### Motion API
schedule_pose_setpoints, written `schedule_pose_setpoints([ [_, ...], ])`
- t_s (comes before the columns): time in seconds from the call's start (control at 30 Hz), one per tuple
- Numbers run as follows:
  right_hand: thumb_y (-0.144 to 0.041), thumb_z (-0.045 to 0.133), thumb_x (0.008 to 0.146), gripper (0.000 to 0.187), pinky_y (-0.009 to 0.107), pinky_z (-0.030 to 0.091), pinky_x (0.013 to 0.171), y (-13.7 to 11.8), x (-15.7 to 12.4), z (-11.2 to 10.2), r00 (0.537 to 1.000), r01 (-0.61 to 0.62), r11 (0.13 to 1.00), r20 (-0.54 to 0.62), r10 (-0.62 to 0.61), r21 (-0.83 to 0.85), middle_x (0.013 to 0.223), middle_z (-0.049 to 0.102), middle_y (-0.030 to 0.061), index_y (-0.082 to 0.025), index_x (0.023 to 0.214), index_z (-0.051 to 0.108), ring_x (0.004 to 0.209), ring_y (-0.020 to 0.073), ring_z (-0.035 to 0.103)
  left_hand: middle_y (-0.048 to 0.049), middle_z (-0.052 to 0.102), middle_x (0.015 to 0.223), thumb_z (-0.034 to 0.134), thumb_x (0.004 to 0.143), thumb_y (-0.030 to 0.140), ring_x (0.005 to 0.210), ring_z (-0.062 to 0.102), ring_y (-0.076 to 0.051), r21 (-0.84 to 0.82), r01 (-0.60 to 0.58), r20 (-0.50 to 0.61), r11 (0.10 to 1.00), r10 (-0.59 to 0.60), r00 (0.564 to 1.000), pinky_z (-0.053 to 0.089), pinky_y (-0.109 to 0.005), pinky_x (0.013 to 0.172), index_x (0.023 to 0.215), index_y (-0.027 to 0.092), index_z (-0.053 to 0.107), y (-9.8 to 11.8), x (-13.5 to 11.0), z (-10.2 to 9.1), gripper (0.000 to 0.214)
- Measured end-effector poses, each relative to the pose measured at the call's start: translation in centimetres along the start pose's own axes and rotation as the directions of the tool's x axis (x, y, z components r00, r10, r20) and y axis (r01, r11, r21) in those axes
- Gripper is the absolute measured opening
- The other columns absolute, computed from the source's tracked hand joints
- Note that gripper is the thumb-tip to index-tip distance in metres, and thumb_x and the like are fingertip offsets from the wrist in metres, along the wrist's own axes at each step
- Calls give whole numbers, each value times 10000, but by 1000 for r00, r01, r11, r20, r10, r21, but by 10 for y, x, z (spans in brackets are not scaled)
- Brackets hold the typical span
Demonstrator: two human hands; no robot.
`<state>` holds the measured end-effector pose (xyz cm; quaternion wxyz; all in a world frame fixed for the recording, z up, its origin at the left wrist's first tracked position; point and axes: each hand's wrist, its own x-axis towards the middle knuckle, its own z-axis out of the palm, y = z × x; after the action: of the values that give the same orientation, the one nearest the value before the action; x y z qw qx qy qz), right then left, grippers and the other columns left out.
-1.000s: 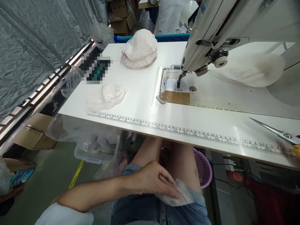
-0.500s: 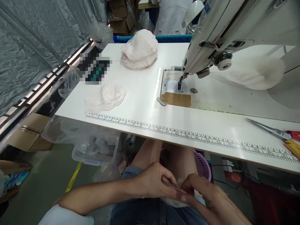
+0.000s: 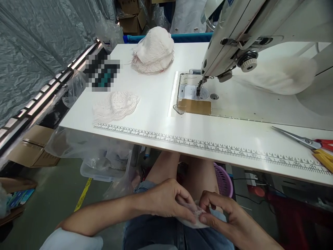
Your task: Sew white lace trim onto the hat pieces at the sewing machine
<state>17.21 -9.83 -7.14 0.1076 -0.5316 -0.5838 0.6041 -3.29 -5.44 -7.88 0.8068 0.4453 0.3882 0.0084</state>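
Note:
Over my lap, below the table edge, my left hand [image 3: 177, 203] and my right hand [image 3: 217, 211] both pinch a small piece of whitish lace fabric [image 3: 194, 222]. Thumbs and fingertips of the two hands nearly meet on it, and the fingers cover much of the cloth. On the white table [image 3: 156, 111] lies a flat piece of white lace [image 3: 117, 107], near the left end of the printed ruler. Farther back sits a pile of cream fabric pieces [image 3: 153, 50] with frayed edges.
A sewing machine [image 3: 234, 45] fills the right of the table, with white cloth [image 3: 286, 76] behind its head. Scissors [image 3: 307, 141] and a yellow-handled tool [image 3: 324, 159] lie at the right front. Beneath are a purple basket [image 3: 223, 180] and a clear plastic bin [image 3: 101, 172].
My fingertips have drawn slightly apart, and more of the lace between them shows. Both hands still hold it over my lap. The view has shifted a little.

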Motion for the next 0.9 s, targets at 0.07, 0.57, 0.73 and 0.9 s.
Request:
schedule_pose_setpoints([
  [0.07,-447,583,817,253,203,340,596,2,1,1,1000,2,1000,13,-2,18,697,518,-35,-217,716,559,672,128,450,-68,693,796,760,621,362,685,599,-144,8,2,-5,1000,-2,1000,436,-209,659,915,100,728,1,-1,1,395],
  [0.57,-523,615,775,321,224,393,608,4,4,-4,999,-3,987,47,-5,162,686,526,-16,-204,750,645,666,136,468,-7,678,701,743,645,468,623,561,-110,83,-29,-5,996,30,1000,409,-172,590,884,138,748,4,-21,-10,408],
  [0.73,-476,650,765,277,226,403,633,4,7,2,996,22,983,79,-37,184,717,570,-12,-201,737,669,689,139,514,-18,677,689,746,644,456,603,549,-101,49,-31,-3,998,32,999,412,-172,596,898,126,746,-1,-23,-11,417],
  [0.9,-439,660,770,264,225,364,618,2,8,5,995,27,976,89,-48,217,689,521,-26,-188,689,636,659,121,477,-16,672,713,753,642,395,600,525,-95,-19,-31,13,999,31,999,407,-182,616,887,134,748,-10,-24,-14,358],
])
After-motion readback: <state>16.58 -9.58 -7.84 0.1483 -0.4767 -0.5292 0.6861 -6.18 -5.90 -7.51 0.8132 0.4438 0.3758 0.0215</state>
